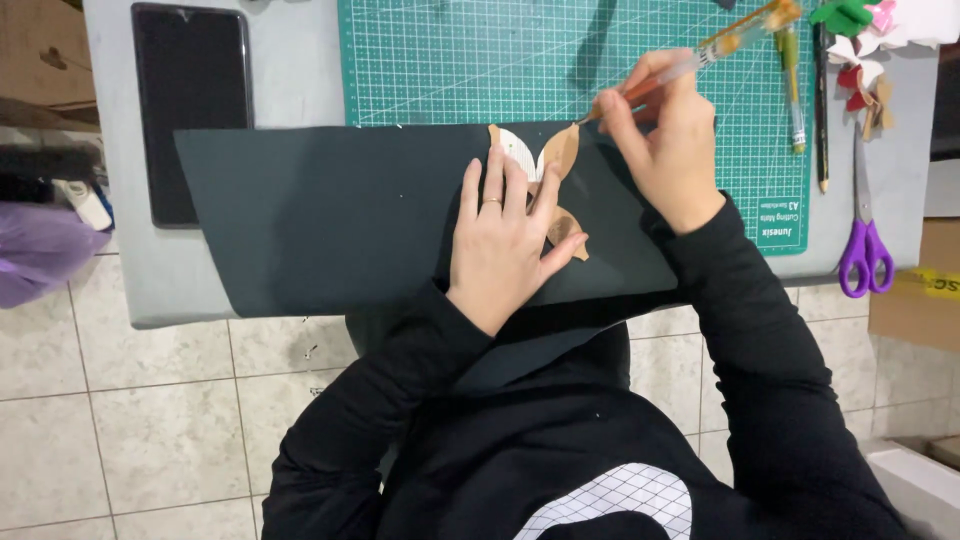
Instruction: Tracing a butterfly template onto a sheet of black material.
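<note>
Left hand pins the tan cutout, right hand works its edge with a pen.

Starting at the left – a dark phone point(190, 110) lies on the grey desk point(290, 70), beside the big black sheet point(330, 215) that overlaps the green cutting mat point(450, 60). The left hand point(505, 235) is flat and spread, fingers point(494, 180) released and pressing down on the tan paper cutout point(560, 150), which pokes out above and to the right of them. The right hand point(665, 140) is clenched around an orange-and-clear pen point(720, 45), tip touching the cutout's upper edge. Far right – purple scissors point(866, 250) rest on the desk.
</note>
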